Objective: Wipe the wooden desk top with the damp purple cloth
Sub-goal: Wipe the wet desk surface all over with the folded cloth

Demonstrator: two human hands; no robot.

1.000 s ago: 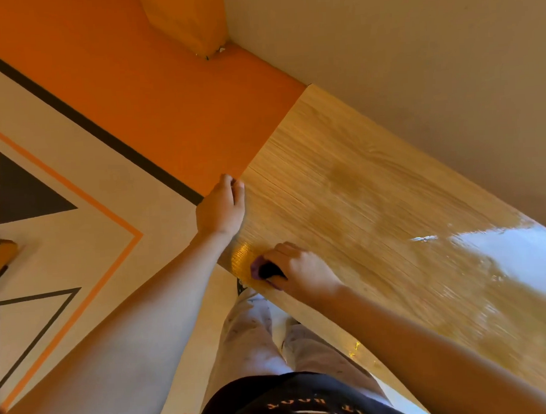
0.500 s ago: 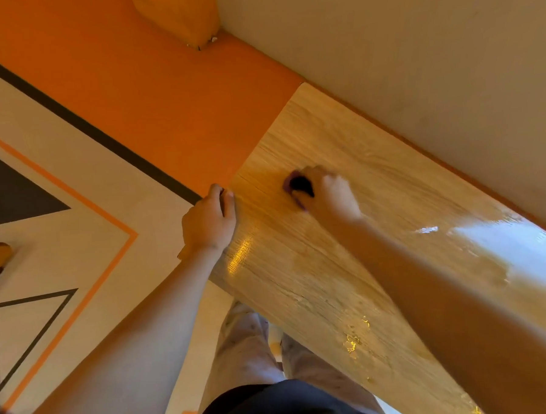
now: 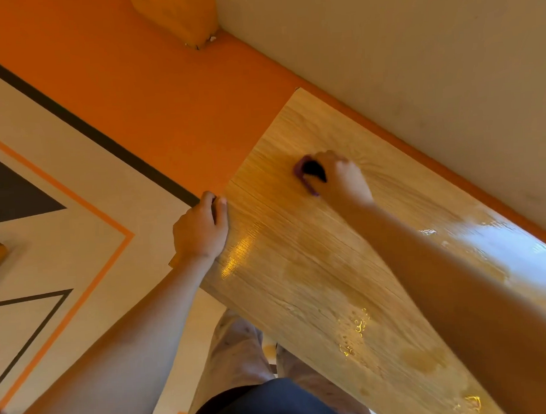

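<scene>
An orange floor (image 3: 152, 96) is observed, covered by a cream rug (image 3: 77, 248) marked with dark triangles (image 3: 8, 192). A beige wall (image 3: 415, 57) is noted behind.

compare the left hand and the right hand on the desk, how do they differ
The left hand grips the desk top's end edge and holds no cloth; the right hand is out on the surface, closed around the purple cloth. The left sits nearer the person, the right nearer the wall. Both touch the desk.
</scene>
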